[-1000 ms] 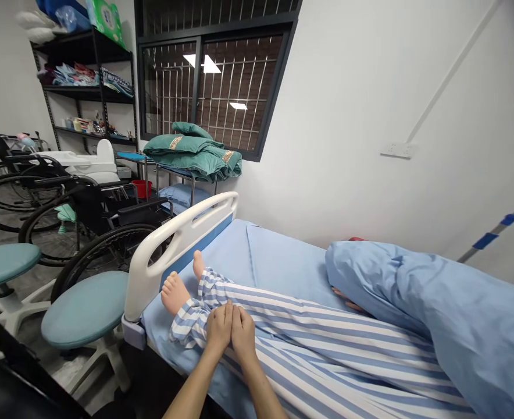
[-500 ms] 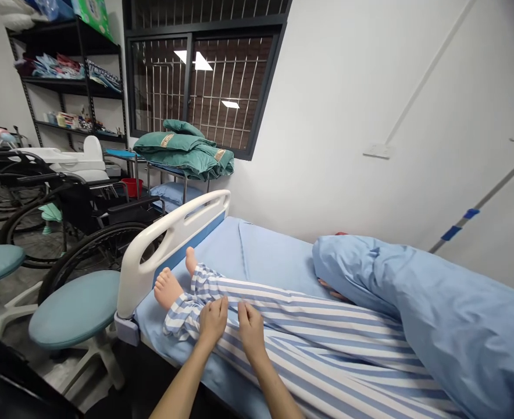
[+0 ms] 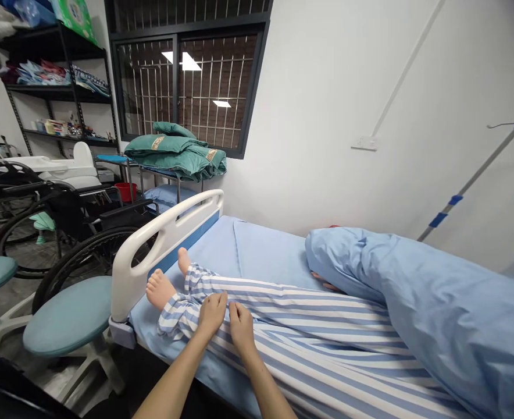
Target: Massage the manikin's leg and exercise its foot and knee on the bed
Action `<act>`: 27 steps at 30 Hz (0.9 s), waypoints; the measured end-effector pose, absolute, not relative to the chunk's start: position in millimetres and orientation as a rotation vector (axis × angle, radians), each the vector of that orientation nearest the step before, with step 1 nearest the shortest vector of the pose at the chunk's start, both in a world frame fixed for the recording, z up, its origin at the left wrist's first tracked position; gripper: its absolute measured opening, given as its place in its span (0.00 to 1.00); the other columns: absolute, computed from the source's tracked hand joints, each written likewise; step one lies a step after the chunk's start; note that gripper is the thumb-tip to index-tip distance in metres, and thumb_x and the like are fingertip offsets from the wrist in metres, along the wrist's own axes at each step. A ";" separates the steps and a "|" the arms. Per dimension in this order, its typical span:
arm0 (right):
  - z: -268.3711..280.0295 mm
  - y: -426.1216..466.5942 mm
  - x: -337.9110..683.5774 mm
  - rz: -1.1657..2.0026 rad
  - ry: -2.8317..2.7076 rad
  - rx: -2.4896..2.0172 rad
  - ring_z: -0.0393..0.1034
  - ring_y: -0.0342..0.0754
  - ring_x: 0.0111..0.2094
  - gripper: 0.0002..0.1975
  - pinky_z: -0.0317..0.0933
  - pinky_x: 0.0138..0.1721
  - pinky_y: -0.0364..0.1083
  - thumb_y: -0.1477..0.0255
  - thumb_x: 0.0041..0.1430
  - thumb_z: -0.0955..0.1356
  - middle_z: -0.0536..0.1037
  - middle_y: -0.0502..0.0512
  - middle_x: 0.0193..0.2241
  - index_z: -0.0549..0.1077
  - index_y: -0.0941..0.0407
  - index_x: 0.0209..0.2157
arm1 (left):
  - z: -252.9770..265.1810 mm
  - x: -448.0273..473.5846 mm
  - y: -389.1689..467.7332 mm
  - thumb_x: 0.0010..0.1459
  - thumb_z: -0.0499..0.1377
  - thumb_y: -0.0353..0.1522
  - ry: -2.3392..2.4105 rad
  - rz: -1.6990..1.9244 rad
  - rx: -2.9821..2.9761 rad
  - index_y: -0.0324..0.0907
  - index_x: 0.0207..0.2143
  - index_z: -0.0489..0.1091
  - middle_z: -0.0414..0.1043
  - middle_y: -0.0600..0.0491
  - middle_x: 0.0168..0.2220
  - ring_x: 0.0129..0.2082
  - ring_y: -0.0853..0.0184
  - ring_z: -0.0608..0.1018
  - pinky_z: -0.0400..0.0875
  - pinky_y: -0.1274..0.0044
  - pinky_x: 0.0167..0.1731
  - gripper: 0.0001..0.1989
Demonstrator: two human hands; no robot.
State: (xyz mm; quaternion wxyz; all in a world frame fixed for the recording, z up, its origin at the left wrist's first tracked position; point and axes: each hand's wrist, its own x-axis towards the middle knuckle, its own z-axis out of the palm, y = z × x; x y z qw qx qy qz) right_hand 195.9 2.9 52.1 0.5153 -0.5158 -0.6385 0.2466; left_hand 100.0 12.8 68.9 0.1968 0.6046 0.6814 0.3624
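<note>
On the bed lies a figure in blue-and-white striped trousers (image 3: 309, 317), with two bare feet sticking out; the nearer foot (image 3: 160, 289) is by the footboard. My left hand (image 3: 213, 313) is closed over the lower legs, its curled fingers against the striped cloth. Just right of it, my right hand (image 3: 241, 327) is closed too, thumb uppermost, with a small gap between the hands. Whether cloth is pinched inside either hand is hidden. A light blue quilt (image 3: 423, 291) covers the upper body, and part of a hand (image 3: 325, 281) shows under its edge.
A white footboard (image 3: 146, 247) closes the bed's left end, with a teal stool (image 3: 68, 314) and a black wheelchair (image 3: 78, 221) beyond it. Folded green bedding (image 3: 178, 152) lies on a stand below the window. An IV pole (image 3: 470, 180) rises at the right.
My right hand has come nearer to my left hand, narrowing the gap. Both hands stay closed over the legs. The view has turned slightly to the right.
</note>
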 end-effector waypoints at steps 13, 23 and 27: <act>50.9 -3.3 199.7 0.714 -1.448 -1.231 0.53 0.41 0.20 0.19 0.47 0.23 0.41 0.62 0.58 0.57 0.60 0.46 0.15 0.57 0.56 0.17 | 51.2 124.7 7.7 0.58 0.41 0.41 1.656 1.314 1.522 0.41 0.17 0.60 0.65 0.53 0.18 0.22 0.71 0.65 0.57 0.79 0.26 0.22; 49.4 -1.5 200.3 0.761 -1.454 -1.228 0.53 0.41 0.20 0.18 0.47 0.23 0.42 0.62 0.56 0.58 0.61 0.47 0.15 0.59 0.56 0.17 | 47.6 123.0 7.2 0.60 0.40 0.41 1.718 1.297 1.573 0.41 0.18 0.65 0.69 0.51 0.20 0.23 0.70 0.68 0.58 0.78 0.28 0.24; 66.6 -3.1 208.4 0.760 -1.508 -1.222 0.52 0.41 0.20 0.18 0.46 0.23 0.42 0.63 0.55 0.59 0.59 0.46 0.15 0.58 0.56 0.16 | 49.7 124.0 5.2 0.60 0.40 0.40 1.722 1.260 1.616 0.41 0.19 0.65 0.70 0.51 0.21 0.24 0.70 0.69 0.57 0.78 0.29 0.24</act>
